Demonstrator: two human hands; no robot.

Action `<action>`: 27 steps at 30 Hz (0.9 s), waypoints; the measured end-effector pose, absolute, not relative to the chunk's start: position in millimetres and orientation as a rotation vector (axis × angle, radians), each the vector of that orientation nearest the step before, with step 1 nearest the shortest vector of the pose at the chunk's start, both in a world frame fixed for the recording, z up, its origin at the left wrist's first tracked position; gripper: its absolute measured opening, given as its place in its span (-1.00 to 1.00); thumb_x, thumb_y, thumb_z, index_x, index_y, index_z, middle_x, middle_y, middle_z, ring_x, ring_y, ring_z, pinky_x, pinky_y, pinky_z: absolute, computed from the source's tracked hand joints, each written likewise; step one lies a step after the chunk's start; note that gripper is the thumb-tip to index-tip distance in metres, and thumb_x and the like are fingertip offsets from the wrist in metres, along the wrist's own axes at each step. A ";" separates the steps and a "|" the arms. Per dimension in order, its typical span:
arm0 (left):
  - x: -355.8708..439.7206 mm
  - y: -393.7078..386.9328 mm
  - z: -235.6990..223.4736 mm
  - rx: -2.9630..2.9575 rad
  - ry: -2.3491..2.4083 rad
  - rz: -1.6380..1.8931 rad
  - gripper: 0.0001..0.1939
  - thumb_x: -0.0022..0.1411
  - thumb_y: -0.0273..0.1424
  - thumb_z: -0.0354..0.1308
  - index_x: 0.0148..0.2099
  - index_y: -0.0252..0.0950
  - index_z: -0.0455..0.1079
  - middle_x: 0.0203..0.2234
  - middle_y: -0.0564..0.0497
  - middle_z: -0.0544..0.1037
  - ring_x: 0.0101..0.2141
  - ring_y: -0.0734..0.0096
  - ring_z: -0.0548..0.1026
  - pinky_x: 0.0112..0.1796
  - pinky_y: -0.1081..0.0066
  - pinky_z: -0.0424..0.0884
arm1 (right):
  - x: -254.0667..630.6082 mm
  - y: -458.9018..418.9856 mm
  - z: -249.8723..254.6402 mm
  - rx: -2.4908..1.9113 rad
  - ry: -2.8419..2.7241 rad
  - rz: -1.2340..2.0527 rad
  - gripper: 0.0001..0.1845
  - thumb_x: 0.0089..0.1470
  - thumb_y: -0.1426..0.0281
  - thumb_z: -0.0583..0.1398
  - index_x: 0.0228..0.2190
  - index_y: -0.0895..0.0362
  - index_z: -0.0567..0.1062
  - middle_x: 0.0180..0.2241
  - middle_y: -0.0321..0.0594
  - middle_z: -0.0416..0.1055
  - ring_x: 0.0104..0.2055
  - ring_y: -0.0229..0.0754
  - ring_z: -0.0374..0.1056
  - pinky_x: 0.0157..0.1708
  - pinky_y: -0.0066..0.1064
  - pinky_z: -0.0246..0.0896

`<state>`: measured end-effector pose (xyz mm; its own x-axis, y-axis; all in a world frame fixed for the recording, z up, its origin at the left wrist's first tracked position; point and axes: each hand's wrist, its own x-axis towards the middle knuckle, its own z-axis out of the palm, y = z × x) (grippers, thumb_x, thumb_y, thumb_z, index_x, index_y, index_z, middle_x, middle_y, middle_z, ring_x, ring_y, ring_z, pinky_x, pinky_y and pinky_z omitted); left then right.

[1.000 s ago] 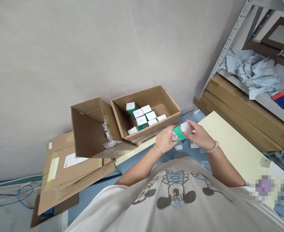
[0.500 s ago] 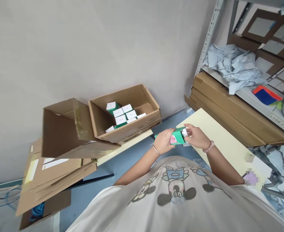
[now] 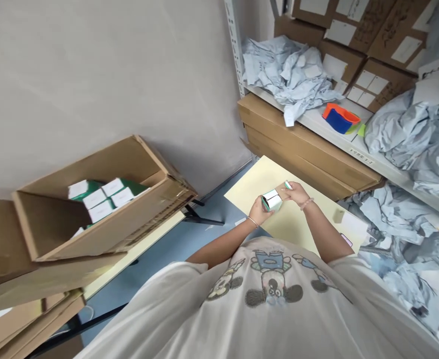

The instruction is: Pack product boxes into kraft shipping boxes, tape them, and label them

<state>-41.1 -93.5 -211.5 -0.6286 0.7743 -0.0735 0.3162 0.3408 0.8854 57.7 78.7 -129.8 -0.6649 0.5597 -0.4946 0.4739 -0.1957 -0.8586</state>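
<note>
A small green-and-white carton (image 3: pixel 272 201) sits between my two hands, above a pale yellow board (image 3: pixel 279 219). My left hand (image 3: pixel 258 212) grips its near end. My right hand (image 3: pixel 296 193) holds its other side, and a thin green-edged strip (image 3: pixel 287 185) shows at those fingertips. To the left stands an open cardboard box (image 3: pixel 110 224) holding several white-topped green cartons (image 3: pixel 103 197), well away from both hands.
A metal shelf (image 3: pixel 316 112) at the upper right carries crumpled pale blue paper (image 3: pixel 290 70) and an orange-and-blue object (image 3: pixel 341 118). More crumpled paper (image 3: pixel 391 224) lies at the right. Flattened cardboard (image 3: pixel 25 319) lies at the lower left.
The view has swung left, so the box has shifted toward the left edge and more shelf shows. The carton has turned in my hands, its pink end now hidden and a white end showing.
</note>
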 end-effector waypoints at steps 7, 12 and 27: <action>-20.4 -64.0 -240.8 0.807 2.125 1.167 -0.22 -0.12 -0.34 0.53 0.10 -0.22 0.23 -0.03 -0.10 0.52 0.01 0.07 0.51 0.07 0.06 0.42 | 48.9 122.6 -180.4 -1.247 -1.955 2.109 -0.64 0.07 0.21 0.36 -0.17 0.17 0.52 -0.23 -0.17 0.59 -0.20 -0.18 0.50 -0.30 -0.44 0.46; -32.3 -55.2 -228.2 0.985 2.088 0.972 -0.37 0.11 -0.19 0.43 0.12 -0.29 0.28 0.05 -0.22 0.52 0.00 0.09 0.54 0.06 0.13 0.43 | 48.8 120.6 -207.6 -1.563 -1.746 1.804 -0.52 0.09 0.13 0.35 -0.10 0.21 0.47 -0.11 -0.06 0.57 -0.18 -0.15 0.50 -0.30 -0.44 0.43; -67.5 -29.4 -202.7 1.065 2.137 0.735 -0.83 0.38 -0.41 0.05 0.01 -0.23 0.31 -0.30 -0.09 0.63 -0.20 0.08 0.63 -0.11 0.27 0.43 | 69.1 35.4 -187.9 -1.649 -2.129 1.172 -0.23 0.11 0.33 0.24 0.27 0.27 0.14 0.15 0.18 0.40 0.17 0.10 0.38 0.20 -0.22 0.25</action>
